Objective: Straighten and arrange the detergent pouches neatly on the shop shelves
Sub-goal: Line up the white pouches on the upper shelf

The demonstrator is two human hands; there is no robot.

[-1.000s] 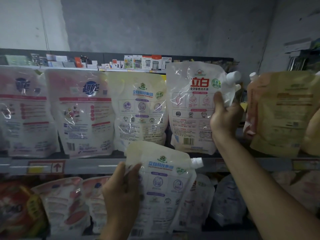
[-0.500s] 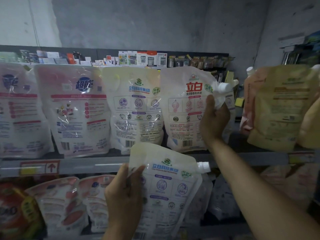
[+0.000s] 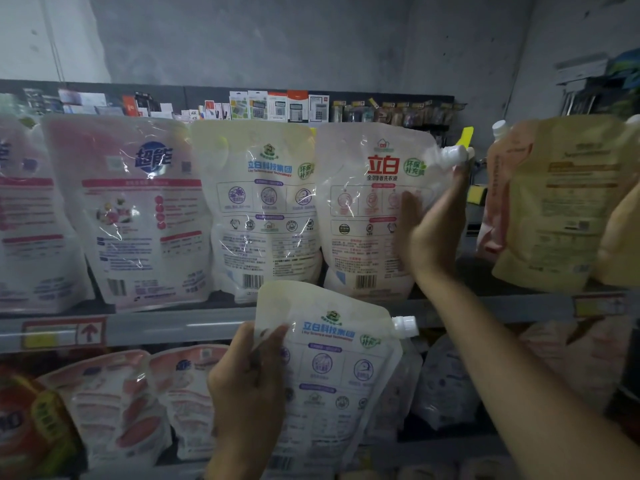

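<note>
My left hand [image 3: 247, 389] grips the left edge of a pale yellow detergent pouch [image 3: 332, 368] with blue lettering and a white spout, held in front of the shelf edge. My right hand [image 3: 431, 226] lies against the right side of a white pouch with red lettering [image 3: 363, 209] that stands upright on the upper shelf, thumb on its front, fingers reaching behind toward its spout. To its left stand a matching yellow pouch [image 3: 259, 209] and a pink-and-white pouch [image 3: 135, 209], all upright in a row.
Tan and yellow pouches [image 3: 561, 202] stand on the upper shelf to the right, past a gap. The grey shelf rail [image 3: 156, 329] carries a price tag. Red and pink pouches [image 3: 114, 407] lie on the lower shelf. Small boxed goods [image 3: 277, 105] line the top.
My right hand has set the red-lettered pouch down against the yellow one and slid lower along its right side. My left hand has kept its pouch roughly in place.
</note>
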